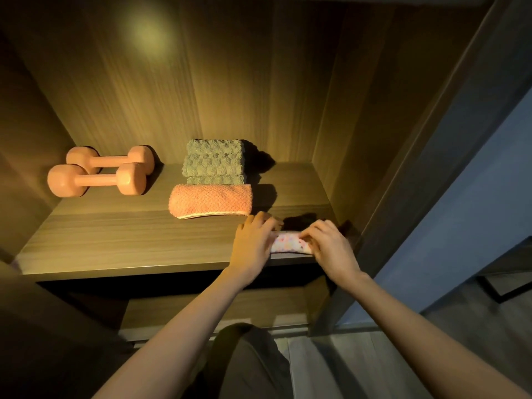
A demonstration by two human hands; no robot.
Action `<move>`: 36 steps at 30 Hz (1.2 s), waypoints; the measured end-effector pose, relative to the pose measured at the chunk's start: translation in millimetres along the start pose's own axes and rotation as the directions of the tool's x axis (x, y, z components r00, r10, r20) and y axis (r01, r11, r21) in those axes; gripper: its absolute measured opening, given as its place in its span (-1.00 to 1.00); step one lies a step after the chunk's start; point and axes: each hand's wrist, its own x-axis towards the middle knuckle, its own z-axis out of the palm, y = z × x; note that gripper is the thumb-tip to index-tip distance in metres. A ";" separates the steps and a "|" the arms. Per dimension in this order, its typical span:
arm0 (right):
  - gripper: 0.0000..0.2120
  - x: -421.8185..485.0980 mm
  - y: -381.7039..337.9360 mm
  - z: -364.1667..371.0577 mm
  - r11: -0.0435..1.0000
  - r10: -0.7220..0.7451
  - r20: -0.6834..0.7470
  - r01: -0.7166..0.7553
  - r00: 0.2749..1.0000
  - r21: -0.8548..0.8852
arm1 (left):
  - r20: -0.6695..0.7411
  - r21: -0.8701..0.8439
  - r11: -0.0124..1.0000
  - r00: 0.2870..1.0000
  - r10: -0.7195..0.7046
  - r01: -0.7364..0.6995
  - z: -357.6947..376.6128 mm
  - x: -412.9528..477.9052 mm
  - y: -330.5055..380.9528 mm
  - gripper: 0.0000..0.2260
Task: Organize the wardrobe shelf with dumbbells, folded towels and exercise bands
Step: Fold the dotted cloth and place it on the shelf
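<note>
At shelf (115,240) front, left hand (253,240), right hand (331,246) curl round roll (289,241).

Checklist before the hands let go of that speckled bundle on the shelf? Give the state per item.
1. Grip: left hand and right hand both hold the speckled bundle, one at each end: ok.
2. Bundle fully supported by the shelf: it sits close to the front edge: cannot tell.
3. Bare shelf behind the bundle, right of the orange towel: ok.
4. Towels folded, green towel directly behind the orange one: ok.
5. Dumbbells lie side by side at the left, apart from the towels: ok.
6. Bundle is an exercise band: cannot tell.
</note>
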 end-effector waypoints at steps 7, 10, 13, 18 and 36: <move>-0.65 -14.3 1.3 -3.3 0.998 0.015 0.081 -0.020 0.997 0.063 | 0.185 0.040 0.984 0.969 0.161 -0.171 3.1 -7.4 2.9 -0.58; -0.69 -10.1 -5.7 -4.5 0.987 0.020 0.114 -0.038 0.993 0.154 | 0.149 0.034 0.986 0.976 0.159 -0.166 0.4 -15.7 -2.5 -0.65; -0.67 -4.0 -20.7 1.0 0.982 -0.009 0.190 -0.027 0.982 0.185 | 0.126 0.043 0.986 0.980 0.155 -0.161 -6.1 -27.4 -20.6 -0.69; -0.53 12.8 -64.1 27.3 0.985 -0.082 0.305 0.030 0.949 0.170 | 0.085 0.103 0.994 0.996 0.027 -0.036 -34.8 -46.0 -63.4 -0.70; -0.85 69.5 -128.5 71.9 0.909 0.267 0.084 -0.280 0.960 0.309 | -0.009 -0.469 0.708 0.798 -0.603 0.529 -52.8 -37.5 -115.4 -0.94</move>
